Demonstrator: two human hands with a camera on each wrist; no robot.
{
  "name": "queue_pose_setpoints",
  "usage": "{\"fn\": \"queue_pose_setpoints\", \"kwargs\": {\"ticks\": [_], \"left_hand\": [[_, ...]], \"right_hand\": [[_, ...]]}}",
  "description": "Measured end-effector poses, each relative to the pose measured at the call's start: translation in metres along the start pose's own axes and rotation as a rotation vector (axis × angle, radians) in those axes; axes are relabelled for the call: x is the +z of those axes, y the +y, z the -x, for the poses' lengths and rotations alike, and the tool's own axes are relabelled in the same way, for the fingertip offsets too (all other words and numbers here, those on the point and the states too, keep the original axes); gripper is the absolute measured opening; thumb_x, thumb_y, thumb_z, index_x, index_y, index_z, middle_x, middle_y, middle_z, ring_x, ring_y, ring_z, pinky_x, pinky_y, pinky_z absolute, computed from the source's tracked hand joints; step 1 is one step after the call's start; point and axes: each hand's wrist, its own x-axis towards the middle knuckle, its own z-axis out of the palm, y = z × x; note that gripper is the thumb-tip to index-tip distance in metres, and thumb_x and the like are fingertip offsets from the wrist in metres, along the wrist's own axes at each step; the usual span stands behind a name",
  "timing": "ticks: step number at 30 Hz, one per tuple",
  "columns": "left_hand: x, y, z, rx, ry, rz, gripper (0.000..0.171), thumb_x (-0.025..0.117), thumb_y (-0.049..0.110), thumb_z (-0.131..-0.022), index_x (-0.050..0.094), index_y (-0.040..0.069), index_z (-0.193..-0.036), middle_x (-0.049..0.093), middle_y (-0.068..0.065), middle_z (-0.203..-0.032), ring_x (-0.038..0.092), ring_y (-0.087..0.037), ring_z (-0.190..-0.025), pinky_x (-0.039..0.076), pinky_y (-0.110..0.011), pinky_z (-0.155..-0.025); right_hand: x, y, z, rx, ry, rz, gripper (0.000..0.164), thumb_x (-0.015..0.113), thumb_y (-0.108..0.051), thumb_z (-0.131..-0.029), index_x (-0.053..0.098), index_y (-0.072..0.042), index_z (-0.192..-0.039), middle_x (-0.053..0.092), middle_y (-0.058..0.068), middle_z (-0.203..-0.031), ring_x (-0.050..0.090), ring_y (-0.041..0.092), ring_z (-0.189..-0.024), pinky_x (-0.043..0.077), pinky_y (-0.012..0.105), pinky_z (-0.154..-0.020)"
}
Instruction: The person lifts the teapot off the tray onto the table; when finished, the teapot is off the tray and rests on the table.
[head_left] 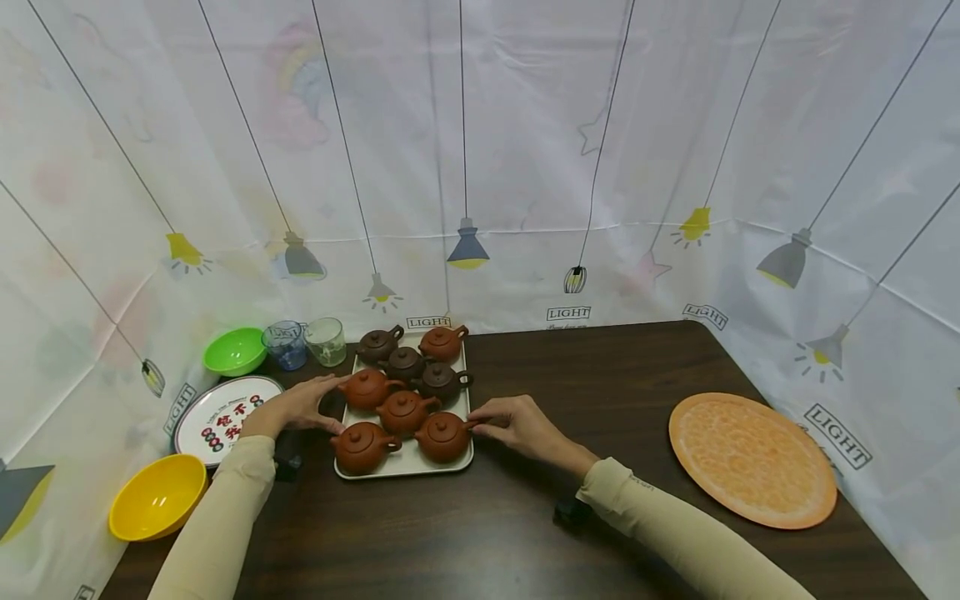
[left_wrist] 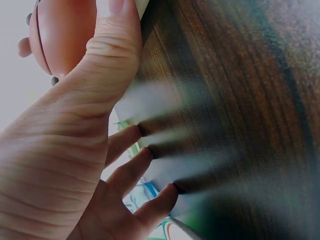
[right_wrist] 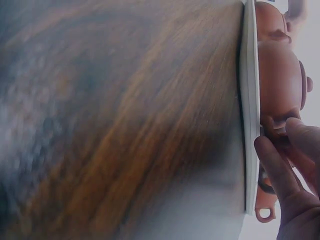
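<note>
Reddish-brown and dark brown clay teapots crowd a white tray [head_left: 442,467]. My right hand [head_left: 521,427] pinches the front-right teapot [head_left: 442,438] by its handle, between thumb and fingers in the right wrist view. That teapot stands on the tray. Over the tray's left edge is my left hand [head_left: 303,404], its thumb at the front-left teapot [head_left: 362,448] and its forefinger by the left middle teapot [head_left: 367,389]. The left wrist view shows its other fingers [left_wrist: 132,172] spread apart above the table. The thumb's contact is partly hidden.
To the left stand a yellow bowl [head_left: 159,498], a green bowl [head_left: 236,352], a plate with red characters [head_left: 217,412], a blue glass [head_left: 285,346] and a clear glass [head_left: 326,342]. A round orange mat [head_left: 752,461] lies at the right. A printed curtain [head_left: 517,167] hangs behind the table [head_left: 585,367].
</note>
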Motion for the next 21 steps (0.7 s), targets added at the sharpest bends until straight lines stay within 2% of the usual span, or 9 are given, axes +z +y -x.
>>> {"fn": "queue_pose_setpoints", "kwargs": {"ticks": [8,13,21], "left_hand": [[-0.0007,-0.0006,0.0005,-0.016,-0.007,0.004,0.106,0.092,0.046,-0.082,0.039,0.001,-0.163,0.034,-0.043,-0.163,0.035,-0.065,-0.150,0.036,-0.076,-0.117],[0.0008,-0.0017,-0.0005,-0.022,-0.007,0.011,0.107,0.091,0.048,-0.083,0.039,0.001,-0.163,0.034,-0.042,-0.164,0.035,-0.065,-0.149,0.036,-0.076,-0.117],[0.0031,-0.0023,-0.0004,-0.027,-0.001,0.024,0.106,0.091,0.047,-0.083,0.039,0.001,-0.163,0.032,-0.043,-0.164,0.033,-0.067,-0.150,0.034,-0.078,-0.117]], "right_hand": [[0.0000,0.0036,-0.0001,0.023,0.005,0.010,0.019,0.080,-0.012,-0.097,0.084,-0.012,-0.116,0.084,0.003,-0.109,0.080,0.017,-0.097,0.065,0.039,-0.083],[0.0012,0.0047,-0.0009,0.019,0.010,-0.009,0.018,0.080,-0.014,-0.097,0.085,-0.012,-0.114,0.084,0.004,-0.109,0.081,0.019,-0.098,0.065,0.041,-0.083],[-0.0037,0.0006,-0.0043,0.084,0.021,-0.023,0.017,0.081,-0.015,-0.096,0.086,-0.013,-0.112,0.084,0.005,-0.110,0.081,0.019,-0.101,0.063,0.027,-0.084]]}}
